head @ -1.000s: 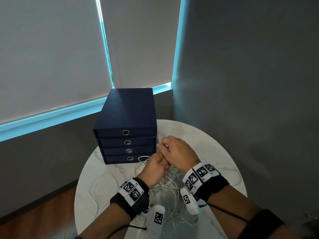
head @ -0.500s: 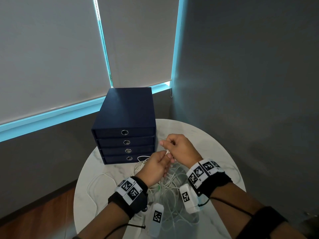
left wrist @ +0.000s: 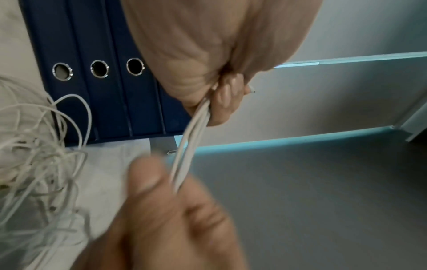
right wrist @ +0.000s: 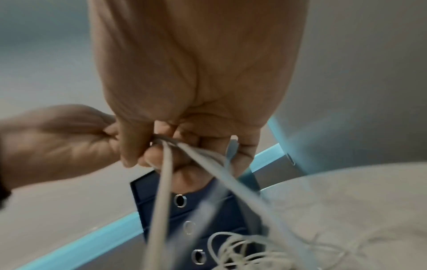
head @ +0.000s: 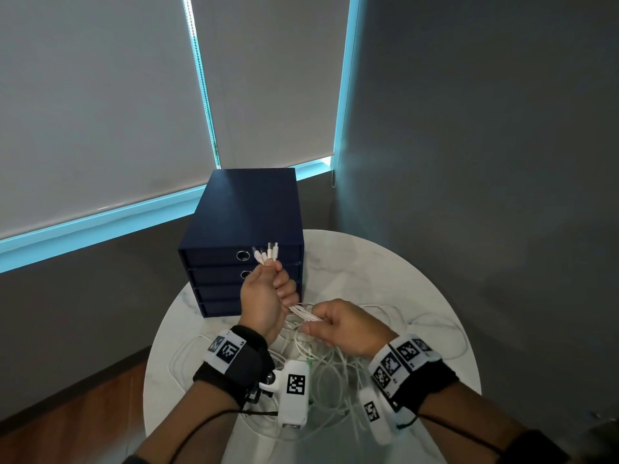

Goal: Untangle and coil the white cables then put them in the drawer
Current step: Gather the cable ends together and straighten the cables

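My left hand [head: 268, 289] is raised in front of the navy drawer unit [head: 246, 229] and grips a bundle of white cables [head: 303, 313], whose plug ends [head: 268, 254] stick up out of the fist. The strands run taut from its lower side to my right hand [head: 335, 324], which pinches the same bundle between thumb and fingers. In the left wrist view the cables [left wrist: 187, 146] stretch between both hands. The right wrist view shows the cables [right wrist: 166, 173] leaving the right fingers toward a tangle. All the drawers look closed.
A loose tangle of white cable [head: 335, 373] lies on the round white marble table [head: 418, 283] beneath and between my wrists, with loops trailing to both sides. The drawer unit stands at the table's far left edge. Grey walls and window blinds lie behind.
My left hand has risen with the plug ends in its fist, up in front of the drawers. The right hand has dropped lower and right, drawing the bundle taut between the hands.
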A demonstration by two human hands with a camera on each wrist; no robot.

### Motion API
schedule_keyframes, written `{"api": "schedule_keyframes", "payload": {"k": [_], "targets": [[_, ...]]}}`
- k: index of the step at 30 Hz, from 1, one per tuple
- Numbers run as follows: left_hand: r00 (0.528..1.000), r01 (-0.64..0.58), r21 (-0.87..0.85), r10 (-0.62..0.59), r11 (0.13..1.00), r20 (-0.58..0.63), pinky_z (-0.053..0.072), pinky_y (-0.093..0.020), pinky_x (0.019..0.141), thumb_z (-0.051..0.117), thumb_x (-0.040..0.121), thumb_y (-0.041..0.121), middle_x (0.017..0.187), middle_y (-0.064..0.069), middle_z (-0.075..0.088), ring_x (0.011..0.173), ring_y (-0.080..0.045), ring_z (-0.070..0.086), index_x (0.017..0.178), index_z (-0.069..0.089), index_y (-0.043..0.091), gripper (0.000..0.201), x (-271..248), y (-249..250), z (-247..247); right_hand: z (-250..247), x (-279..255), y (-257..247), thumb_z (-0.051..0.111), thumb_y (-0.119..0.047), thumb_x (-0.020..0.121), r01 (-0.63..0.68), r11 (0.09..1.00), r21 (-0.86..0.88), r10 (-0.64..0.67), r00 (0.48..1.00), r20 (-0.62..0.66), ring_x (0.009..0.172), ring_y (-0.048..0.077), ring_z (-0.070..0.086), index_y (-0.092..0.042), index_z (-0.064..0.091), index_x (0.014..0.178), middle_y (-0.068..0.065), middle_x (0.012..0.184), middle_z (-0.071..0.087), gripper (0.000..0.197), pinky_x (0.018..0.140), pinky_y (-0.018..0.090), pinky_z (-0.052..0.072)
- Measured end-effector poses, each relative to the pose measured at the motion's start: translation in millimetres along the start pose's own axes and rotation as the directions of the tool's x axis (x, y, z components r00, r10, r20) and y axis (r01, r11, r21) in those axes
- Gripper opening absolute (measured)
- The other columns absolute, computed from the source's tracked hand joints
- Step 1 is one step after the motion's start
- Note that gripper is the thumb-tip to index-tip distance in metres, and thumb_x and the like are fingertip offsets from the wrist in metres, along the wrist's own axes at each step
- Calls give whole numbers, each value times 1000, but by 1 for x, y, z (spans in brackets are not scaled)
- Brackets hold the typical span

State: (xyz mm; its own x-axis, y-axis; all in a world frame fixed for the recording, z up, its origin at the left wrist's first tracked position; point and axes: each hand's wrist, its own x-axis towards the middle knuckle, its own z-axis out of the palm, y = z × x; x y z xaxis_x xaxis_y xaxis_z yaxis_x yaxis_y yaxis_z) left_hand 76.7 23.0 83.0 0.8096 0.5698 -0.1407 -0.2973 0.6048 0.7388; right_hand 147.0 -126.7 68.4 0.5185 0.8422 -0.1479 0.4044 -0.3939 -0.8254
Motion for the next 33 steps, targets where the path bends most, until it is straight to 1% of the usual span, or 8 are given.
{"api": "schedule_keyframes", "payload": {"k": [7,11,15,18,21,27,32,33], "targets": [[982,-153,-101,140,983,-123,14,-14,33,29,104,14,50,10,27,37,-2,20,74,41,22,33,20,57,-19,-58,-21,77,68,-40,86,-248,951,-186,225,964,-139,45,7,53,-15,64,70,0,52,58,30,55,25,45],[968,-224,-160,201,961,-148,12,-17,35,27,105,17,49,11,27,37,-2,20,74,41,23,34,26,94,-34,-91,-52,144,68,-32,90,-481,875,-57,441,840,-315,38,13,53,-19,56,69,2,51,57,27,52,25,45],[966,-232,-139,210,963,-153,12,-16,35,27,106,18,50,11,27,37,-2,19,74,41,23,35,26,93,-34,-116,-69,163,69,-16,90,-526,839,142,530,726,-439,35,22,50,-2,58,66,6,40,47,30,49,30,42],[971,-202,-76,189,977,-144,12,-13,35,27,106,17,49,12,28,37,-1,20,73,40,23,35,26,77,-29,-135,-73,128,61,-7,92,-421,845,330,533,599,-598,30,19,50,14,59,78,14,46,48,26,45,25,42],[979,-154,-4,152,988,-135,13,-12,35,27,104,14,48,11,29,36,-2,20,73,41,22,35,26,57,-26,-168,-66,93,52,0,90,-247,868,430,495,472,-729,21,12,41,2,57,73,9,38,45,18,33,23,41],[987,-89,103,102,991,-121,14,-14,39,30,103,12,54,8,29,39,-4,20,75,44,20,33,24,27,-25,-214,-48,45,62,-16,88,210,824,526,382,479,-791,31,9,29,-18,66,71,-9,38,37,17,35,13,23],[994,-68,94,76,993,-76,14,-16,40,31,106,17,56,6,28,41,-5,20,76,45,19,33,21,22,-17,-243,-51,-8,78,-36,72,439,885,154,138,67,-988,46,12,45,-23,44,55,-12,48,49,40,44,25,35],[995,-70,108,76,992,-58,14,-16,40,31,107,18,56,6,28,41,-5,20,76,45,19,34,20,20,-14,-246,-51,-16,76,-37,75,465,881,85,81,29,-996,49,9,44,-24,42,56,-15,48,46,41,50,25,36]]}}
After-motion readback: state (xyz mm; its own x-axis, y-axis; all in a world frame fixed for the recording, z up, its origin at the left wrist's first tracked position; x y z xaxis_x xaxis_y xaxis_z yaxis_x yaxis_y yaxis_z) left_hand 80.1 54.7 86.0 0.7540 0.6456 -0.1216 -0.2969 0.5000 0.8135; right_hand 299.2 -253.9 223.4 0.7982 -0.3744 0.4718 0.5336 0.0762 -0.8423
